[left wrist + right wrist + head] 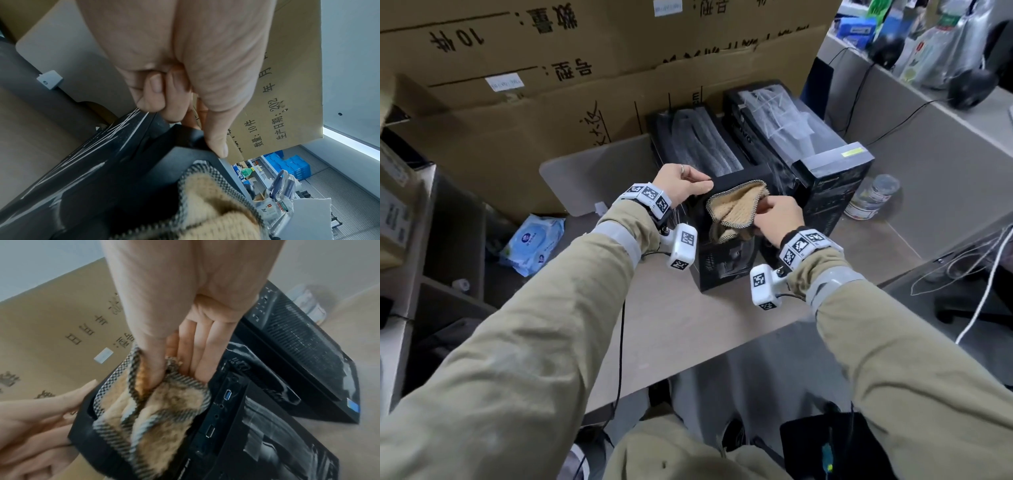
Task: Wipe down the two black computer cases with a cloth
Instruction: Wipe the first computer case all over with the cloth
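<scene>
Two black computer cases stand side by side on the desk (pixel 688 329). The nearer left case (pixel 726 270) has dust streaks along its top; the right case (pixel 825 192) is beside it. My left hand (pixel 686 185) grips the left case at its top front corner, thumb on the top edge. My right hand (pixel 779 214) holds a tan cloth (pixel 736 212) with a checkered border, bunched against the top of that case's front panel. In the right wrist view the cloth (pixel 160 415) covers the panel above the USB ports. The left wrist view shows my thumb on the left case (pixel 92 178) edge.
Large cardboard boxes (pixel 551 85) rise behind and left of the cases. A blue pack of wet wipes (pixel 534 243) lies at the left. A small jar (pixel 873 197) stands right of the right case. A grey partition (pixel 928 144) and cables (pixel 979 274) lie to the right.
</scene>
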The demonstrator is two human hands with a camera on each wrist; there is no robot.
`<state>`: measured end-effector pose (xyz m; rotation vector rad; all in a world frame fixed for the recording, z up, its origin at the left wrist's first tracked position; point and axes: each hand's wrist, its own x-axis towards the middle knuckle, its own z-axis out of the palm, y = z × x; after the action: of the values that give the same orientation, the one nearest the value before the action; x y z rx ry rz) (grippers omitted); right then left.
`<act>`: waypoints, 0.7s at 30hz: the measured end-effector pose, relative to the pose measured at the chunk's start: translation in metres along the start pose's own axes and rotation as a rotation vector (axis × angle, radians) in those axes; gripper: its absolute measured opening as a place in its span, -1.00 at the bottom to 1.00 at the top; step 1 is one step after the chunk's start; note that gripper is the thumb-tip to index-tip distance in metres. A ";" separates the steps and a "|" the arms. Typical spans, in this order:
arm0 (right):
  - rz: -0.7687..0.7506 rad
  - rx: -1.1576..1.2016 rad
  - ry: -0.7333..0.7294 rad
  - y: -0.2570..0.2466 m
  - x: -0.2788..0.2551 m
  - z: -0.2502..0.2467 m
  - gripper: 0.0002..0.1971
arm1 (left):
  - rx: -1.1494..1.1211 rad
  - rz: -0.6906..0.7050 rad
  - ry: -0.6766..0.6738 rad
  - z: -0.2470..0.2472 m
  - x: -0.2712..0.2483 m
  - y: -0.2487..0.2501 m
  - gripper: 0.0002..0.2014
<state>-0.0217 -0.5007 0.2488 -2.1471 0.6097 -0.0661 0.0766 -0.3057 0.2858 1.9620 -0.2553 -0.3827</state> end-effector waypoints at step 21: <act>0.180 -0.022 0.143 0.031 -0.002 0.000 -0.80 | 0.188 -0.023 -0.059 -0.010 0.010 0.010 -0.77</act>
<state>-0.0353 -0.5149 0.2250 -2.1118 0.8886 -0.1154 0.0892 -0.3053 0.2973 2.1415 -0.3160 -0.4460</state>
